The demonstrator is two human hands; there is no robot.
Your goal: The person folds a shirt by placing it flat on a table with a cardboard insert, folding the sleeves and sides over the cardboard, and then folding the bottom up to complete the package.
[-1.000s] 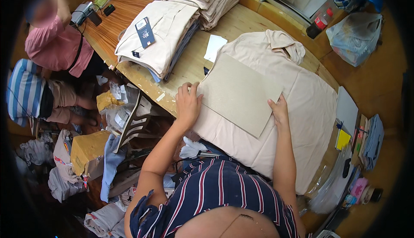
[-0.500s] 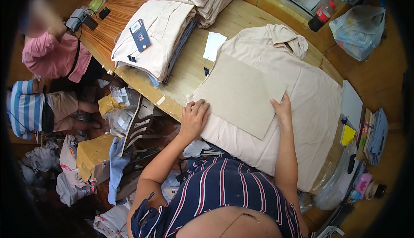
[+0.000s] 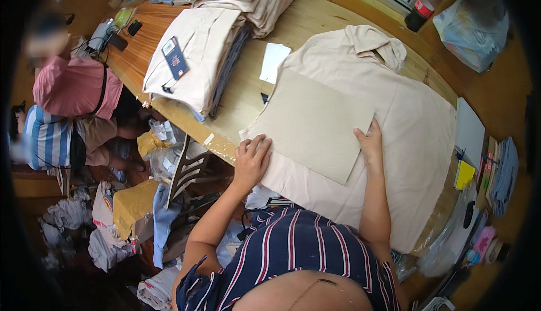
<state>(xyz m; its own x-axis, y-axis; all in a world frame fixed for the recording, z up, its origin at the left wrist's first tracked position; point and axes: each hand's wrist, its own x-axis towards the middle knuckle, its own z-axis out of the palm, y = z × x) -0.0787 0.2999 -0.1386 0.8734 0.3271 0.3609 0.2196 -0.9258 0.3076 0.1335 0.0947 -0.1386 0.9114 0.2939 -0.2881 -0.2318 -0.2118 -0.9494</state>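
A beige shirt [image 3: 417,159] lies spread on the table in front of me, one sleeve bunched at its far end. On it rests a flat grey-beige cardboard sheet [image 3: 315,122], set at a slant. My right hand [image 3: 369,144] grips the sheet's right edge, thumb on top, its other fingers partly hidden. At the near left of the sheet, my left hand [image 3: 252,159] has its fingers curled on the shirt's edge beside the table rim. A white card tag [image 3: 275,62] and a small dark label [image 3: 264,97] show just beyond the sheet.
Folded beige shirts [image 3: 191,51] with a navy tag [image 3: 174,58] are stacked at the far left, a taller pile behind. A cola bottle [image 3: 422,9] and plastic bag [image 3: 472,29] stand far right. Left, two people sit near a chair [image 3: 189,170] and a cardboard box [image 3: 134,209].
The view has shifted slightly. Both hands keep nearly the same places on the shirt and cardboard sheet. At the left, the person in pink has changed posture a little.
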